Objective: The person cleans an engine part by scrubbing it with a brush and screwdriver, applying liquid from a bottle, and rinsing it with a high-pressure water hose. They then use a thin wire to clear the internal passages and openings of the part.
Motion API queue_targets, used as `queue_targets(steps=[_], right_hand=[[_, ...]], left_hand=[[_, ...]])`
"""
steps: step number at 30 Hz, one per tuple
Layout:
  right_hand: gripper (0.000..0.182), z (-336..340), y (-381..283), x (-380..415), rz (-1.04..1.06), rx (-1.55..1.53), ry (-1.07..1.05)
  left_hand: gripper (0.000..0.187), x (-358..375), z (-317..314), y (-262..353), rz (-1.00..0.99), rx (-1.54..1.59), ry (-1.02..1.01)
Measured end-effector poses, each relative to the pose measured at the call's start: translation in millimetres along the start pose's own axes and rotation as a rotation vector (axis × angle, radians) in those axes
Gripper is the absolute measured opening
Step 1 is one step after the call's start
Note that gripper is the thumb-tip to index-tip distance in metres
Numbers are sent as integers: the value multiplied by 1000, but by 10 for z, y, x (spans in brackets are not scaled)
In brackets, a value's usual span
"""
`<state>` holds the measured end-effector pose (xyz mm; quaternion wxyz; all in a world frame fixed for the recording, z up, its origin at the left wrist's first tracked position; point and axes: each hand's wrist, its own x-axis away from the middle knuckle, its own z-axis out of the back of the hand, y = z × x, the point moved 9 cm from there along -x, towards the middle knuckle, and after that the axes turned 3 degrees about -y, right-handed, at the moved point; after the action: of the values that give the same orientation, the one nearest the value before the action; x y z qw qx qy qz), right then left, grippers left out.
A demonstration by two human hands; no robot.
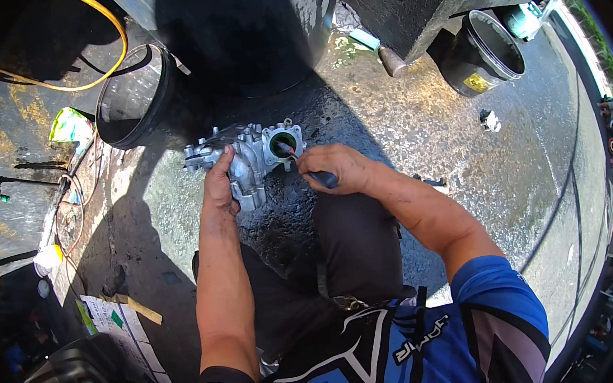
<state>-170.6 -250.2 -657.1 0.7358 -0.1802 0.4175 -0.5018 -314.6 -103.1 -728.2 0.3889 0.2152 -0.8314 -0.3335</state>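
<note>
A silvery cast metal part (246, 160) with bolts along its top edge is held up in front of my knees. Its round flanged opening, dark green inside, faces me on the right. My left hand (219, 184) grips the part's left side, thumb up over the metal. In my right hand (335, 169), fingers closed, is a tool with a dark handle (326, 180). The tool's reddish tip reaches into the round opening. How deep the tip goes is hidden.
A black bucket (133, 97) stands at the upper left, with a yellow hose (121, 33) above it. Another black bucket (479, 55) is at the upper right. A dark metal cylinder (393, 62) lies on the wet concrete. Cardboard (127, 335) lies at the lower left.
</note>
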Motion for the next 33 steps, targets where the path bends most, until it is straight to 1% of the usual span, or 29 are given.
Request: queue_targets(steps=[1, 4, 5, 8, 11, 14, 15, 18, 19, 21, 22, 24, 25, 28, 29, 31, 33], right_hand=[[18, -26, 155, 50, -69, 29, 5], [18, -178, 263, -190, -121, 46, -55], [10, -156, 266, -187, -151, 34, -57], [14, 101, -21, -152, -105, 22, -66], [13, -306, 335, -135, -101, 18, -77], [15, -183, 84, -239, -130, 85, -165], [15, -47, -45, -171, -102, 77, -140], [16, -46, 8, -127, -96, 71, -93], [16, -128, 27, -118, -130, 96, -154], [16, -310, 112, -262, -170, 151, -276], [16, -227, -47, -300, -155, 151, -267], [16, 73, -403, -212, -134, 153, -254], [16, 134, -450, -160, -81, 144, -229], [16, -48, -66, -242, -97, 81, -207], [16, -144, -12, -236, -105, 115, -273], [17, -272, 38, -264, -130, 183, -393], [17, -65, -185, -140, -42, 173, -347]], left_hand=[[35, -21, 25, 8, 15, 24, -7], [34, -34, -86, 38, 56, -18, -43], [34, -12, -69, 73, 43, -53, -29], [34, 62, -49, 132, 26, 1, -46], [34, 72, -126, 88, 49, 37, -64], [38, -18, 48, 12, 46, -21, -49], [37, -20, 75, 9, 48, -4, -54], [37, -29, 99, 13, 33, 33, -51], [37, -3, 1, 10, 60, 50, -94], [35, -84, -7, -9, 52, 3, -45], [35, -85, 65, -35, 54, -14, -7], [35, -108, 124, -54, 54, 1, -16], [35, -126, 123, -48, 50, 10, -16], [35, -173, 55, -75, 59, 6, -16], [35, -192, 37, -94, 60, -5, -8], [35, -188, 1, -95, 94, -35, -3], [35, -171, -11, 12, 74, -21, -40]])
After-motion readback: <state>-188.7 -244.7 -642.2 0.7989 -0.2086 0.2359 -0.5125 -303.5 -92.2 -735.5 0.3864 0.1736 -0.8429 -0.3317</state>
